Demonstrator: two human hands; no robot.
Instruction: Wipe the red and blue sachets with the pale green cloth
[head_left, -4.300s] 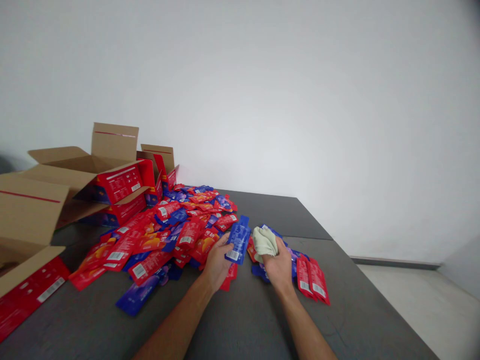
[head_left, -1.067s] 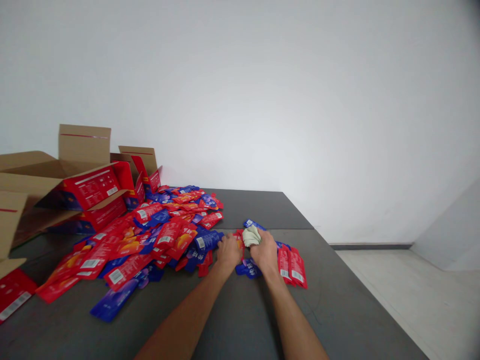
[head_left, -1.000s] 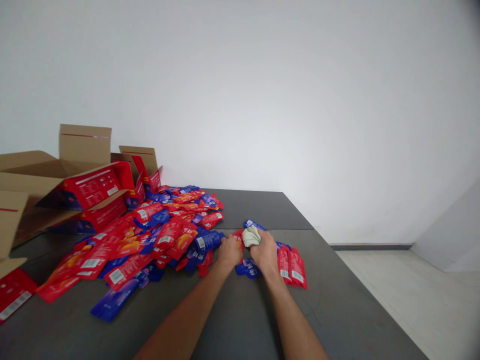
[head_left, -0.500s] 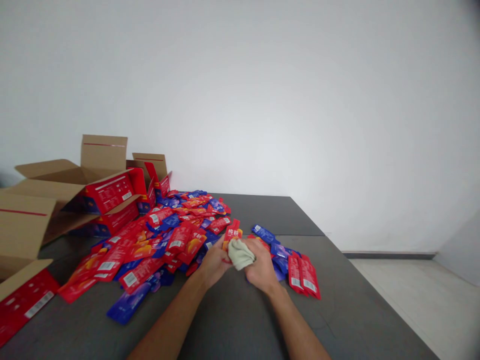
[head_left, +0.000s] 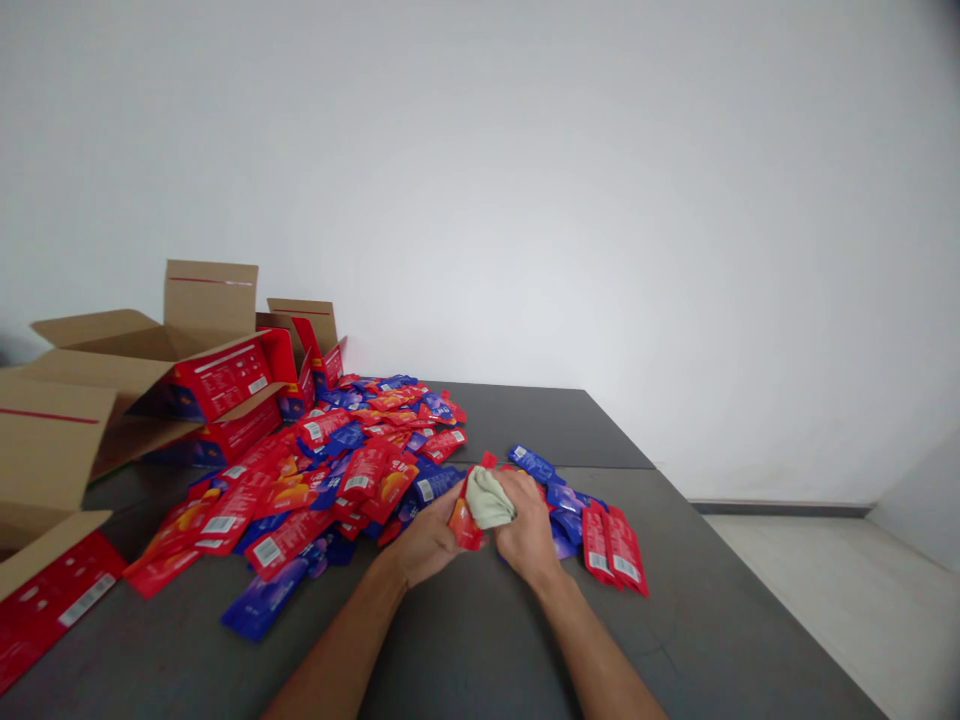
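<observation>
Between my hands, above the dark table, is a red pouch (head_left: 466, 527) with an orange print. My left hand (head_left: 431, 540) is closed on its left side. A pale green cloth (head_left: 489, 498) is bunched in my right hand (head_left: 525, 523) and presses against the pouch, covering part of it. To the left of my hands spreads a large heap of red and blue pouches (head_left: 366, 470). Several blue pouches (head_left: 568, 522) and red pouches (head_left: 613, 548) lie in a smaller group just right of my right hand.
Open cardboard boxes (head_left: 217, 380) with red and blue sides stand along the left, flaps spread outward. One red box (head_left: 56, 605) sits at the near left. The dark table (head_left: 705, 620) ends in a slanting right edge, with pale floor beyond. A white wall rises behind.
The red pouch has turned and tilted in my left hand, its upper end now lower. The cloth has shifted slightly up and right against it.
</observation>
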